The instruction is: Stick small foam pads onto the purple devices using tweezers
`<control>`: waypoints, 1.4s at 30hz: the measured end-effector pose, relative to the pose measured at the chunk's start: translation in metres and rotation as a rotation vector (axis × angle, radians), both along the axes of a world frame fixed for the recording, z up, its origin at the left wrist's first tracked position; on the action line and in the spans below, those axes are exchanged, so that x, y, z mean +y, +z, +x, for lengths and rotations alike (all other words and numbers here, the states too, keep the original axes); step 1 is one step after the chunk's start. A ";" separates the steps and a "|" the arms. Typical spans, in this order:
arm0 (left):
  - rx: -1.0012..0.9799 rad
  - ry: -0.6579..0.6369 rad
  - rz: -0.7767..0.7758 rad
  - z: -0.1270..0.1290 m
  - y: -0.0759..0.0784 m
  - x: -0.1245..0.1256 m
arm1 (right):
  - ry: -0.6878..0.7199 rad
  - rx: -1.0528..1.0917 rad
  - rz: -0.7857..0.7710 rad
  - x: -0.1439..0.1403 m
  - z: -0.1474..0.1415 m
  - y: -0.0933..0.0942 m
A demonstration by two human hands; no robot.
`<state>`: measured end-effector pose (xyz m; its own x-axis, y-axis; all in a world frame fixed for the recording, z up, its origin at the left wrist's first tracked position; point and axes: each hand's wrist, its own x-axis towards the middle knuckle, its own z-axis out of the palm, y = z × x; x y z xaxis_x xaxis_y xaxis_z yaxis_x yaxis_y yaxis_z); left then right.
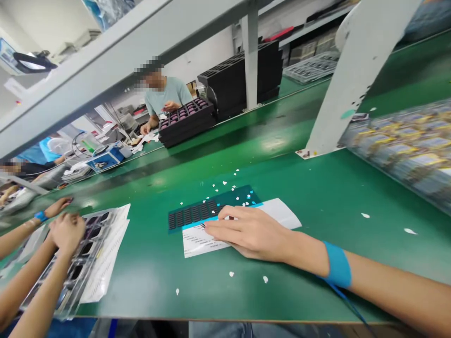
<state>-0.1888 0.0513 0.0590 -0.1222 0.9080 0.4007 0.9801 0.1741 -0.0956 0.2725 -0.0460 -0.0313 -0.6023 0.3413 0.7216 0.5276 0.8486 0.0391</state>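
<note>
My right hand, with a blue wrist strap, is closed in a pinch on dark tweezers, of which only the thin tips show. It rests over a white printed sheet with a blue edge. Just beyond the sheet lies a dark translucent strip bearing rows of small black pieces. At the far left, my left hand is curled over a clear plastic tray of dark rounded pieces; whatever its fingers hold is hidden. A co-worker's arm with a blue band reaches in beside it.
Small white scraps are scattered on the green bench. White sheets lie beside the tray. Stacked clear trays stand right, near a slanted white post. Black trays stand at the back, before another person.
</note>
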 end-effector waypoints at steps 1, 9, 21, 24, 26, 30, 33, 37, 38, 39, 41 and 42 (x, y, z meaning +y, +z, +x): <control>-0.015 -0.005 0.027 0.006 -0.005 0.006 | 0.003 0.002 0.006 0.000 -0.001 0.000; -0.161 -0.702 -0.313 0.121 -0.040 0.061 | -0.171 -0.075 0.168 0.019 0.017 0.008; -0.234 -0.729 -0.180 0.194 -0.107 0.105 | -0.512 0.107 -0.070 0.100 0.141 -0.028; -0.223 -0.729 -0.164 0.191 -0.109 0.099 | -0.497 0.119 -0.165 0.109 0.149 -0.034; -0.220 -0.724 -0.158 0.191 -0.110 0.097 | -0.500 0.120 -0.213 0.110 0.150 -0.036; -0.216 -0.707 -0.145 0.191 -0.111 0.095 | -0.525 0.093 -0.304 0.107 0.151 -0.036; -0.214 -0.706 -0.137 0.188 -0.112 0.090 | -0.564 0.052 -0.362 0.102 0.149 -0.036; -0.228 -0.730 -0.138 0.178 -0.115 0.076 | -0.612 0.009 -0.428 0.093 0.144 -0.037; -0.235 -0.737 -0.140 0.175 -0.116 0.072 | -0.623 0.005 -0.444 0.092 0.143 -0.037; -0.245 -0.745 -0.142 0.173 -0.117 0.069 | -0.634 0.002 -0.458 0.091 0.142 -0.038; -0.268 -0.760 -0.147 0.169 -0.118 0.066 | -0.649 -0.001 -0.482 0.089 0.141 -0.039; -0.282 -0.767 -0.151 0.167 -0.118 0.066 | -0.653 -0.002 -0.490 0.089 0.140 -0.039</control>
<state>-0.0214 0.1169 -0.0589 0.4748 0.8218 0.3149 0.8124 -0.5469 0.2023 0.4125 0.0433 -0.0703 -0.1740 0.9006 0.3983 0.9222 0.2909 -0.2548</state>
